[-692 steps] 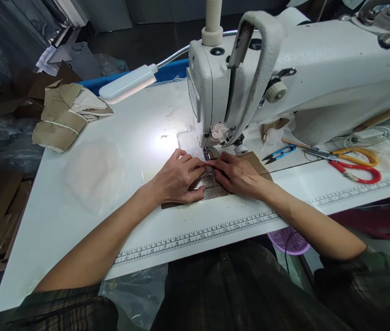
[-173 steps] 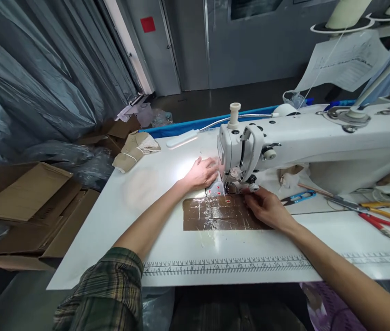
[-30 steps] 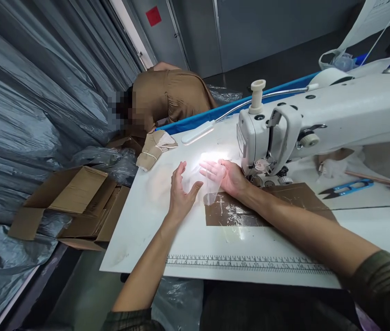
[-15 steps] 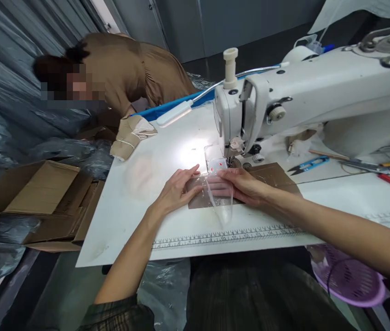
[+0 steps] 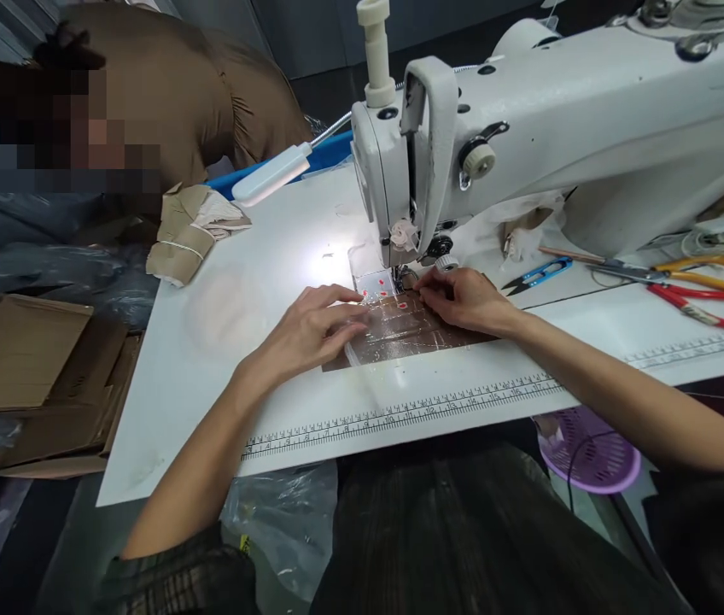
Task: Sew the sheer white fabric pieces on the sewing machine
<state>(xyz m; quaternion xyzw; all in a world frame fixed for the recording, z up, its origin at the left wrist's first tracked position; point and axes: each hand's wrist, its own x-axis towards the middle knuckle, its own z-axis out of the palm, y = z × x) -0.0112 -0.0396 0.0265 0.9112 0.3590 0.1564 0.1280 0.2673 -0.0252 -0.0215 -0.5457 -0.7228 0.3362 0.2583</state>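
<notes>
A thin clear plastic piece (image 5: pixel 394 329) with small red marks lies over a brown patch on the table, just in front of the sewing machine's presser foot (image 5: pixel 399 278). My left hand (image 5: pixel 311 329) is at the left edge of the plastic, thumb and fingers closing on it. On the other side, my right hand (image 5: pixel 464 301) pinches the plastic edge close to the needle, fingertips bent together. The needle tip itself is hard to make out. The white sewing machine (image 5: pixel 528 128) stands over the work.
Blue snips (image 5: pixel 538 276) and red- and yellow-handled scissors (image 5: pixel 711 290) lie to the right. A ruler strip (image 5: pixel 400 418) runs along the front edge. A tied fabric bundle (image 5: pixel 186 235), cardboard boxes (image 5: pixel 22 350) and a bending person (image 5: pixel 163 94) are leftward. A purple basket (image 5: pixel 592 453) sits below.
My right hand has shifted from under the plastic to a pinch beside the presser foot. The plastic now lies flatter. My view has moved closer and to the right.
</notes>
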